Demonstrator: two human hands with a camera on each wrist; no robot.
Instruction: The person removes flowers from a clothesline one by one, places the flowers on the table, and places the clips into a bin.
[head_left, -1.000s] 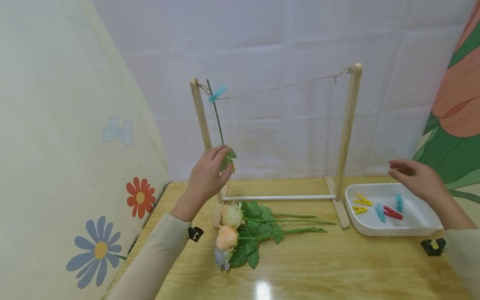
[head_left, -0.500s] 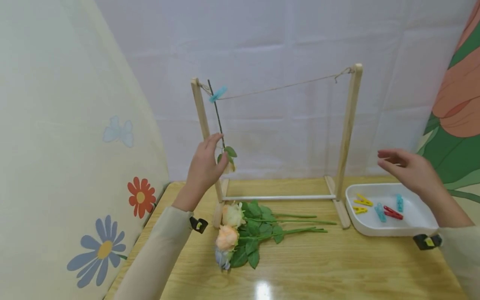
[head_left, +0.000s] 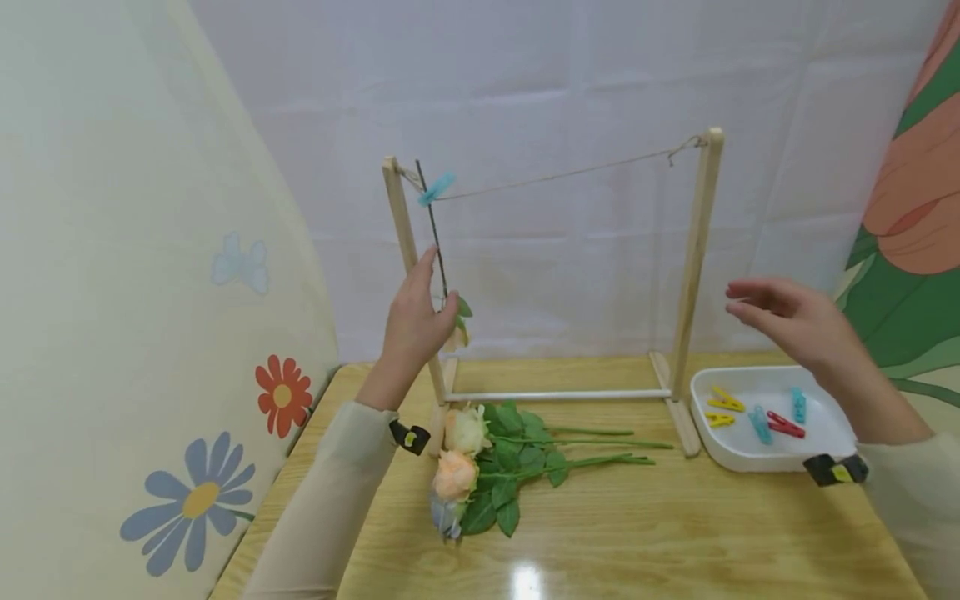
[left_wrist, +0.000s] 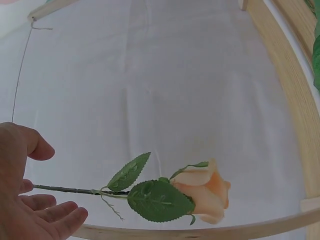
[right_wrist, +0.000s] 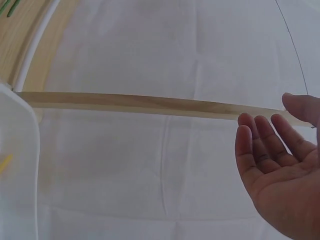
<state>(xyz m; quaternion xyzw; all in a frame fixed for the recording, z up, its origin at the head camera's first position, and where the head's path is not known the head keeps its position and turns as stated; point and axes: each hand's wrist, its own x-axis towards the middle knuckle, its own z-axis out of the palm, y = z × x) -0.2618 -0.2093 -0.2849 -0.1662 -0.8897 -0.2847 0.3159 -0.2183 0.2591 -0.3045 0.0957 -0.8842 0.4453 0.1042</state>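
A peach artificial rose (left_wrist: 202, 192) hangs head down from a twine line (head_left: 555, 176). A blue clothespin (head_left: 437, 190) clips its dark stem (left_wrist: 70, 189) near the line's left end. Beside that stem is my left hand (head_left: 417, 315), fingers extended and thumb apart; in the left wrist view nothing sits in its grasp. My right hand (head_left: 795, 321) hovers above the left part of a white tray (head_left: 738, 460), its fingers loosely bent and holding nothing. Inside the tray lie yellow clothespins (head_left: 726, 400), blue clothespins (head_left: 760, 425) and a red clothespin (head_left: 786, 426).
The twine runs between two wooden posts (head_left: 696, 267), joined low down by a white rod (head_left: 555, 396). In front of the rod, several roses (head_left: 456, 475) lie on the wooden table (head_left: 600, 542), stems toward the right. A white cloth (head_left: 570, 275) hangs behind.
My left hand has released the hanging rose and risen slightly along its stem, fingers straightening. My right hand has moved left and up over the tray. The clothespins stay put.
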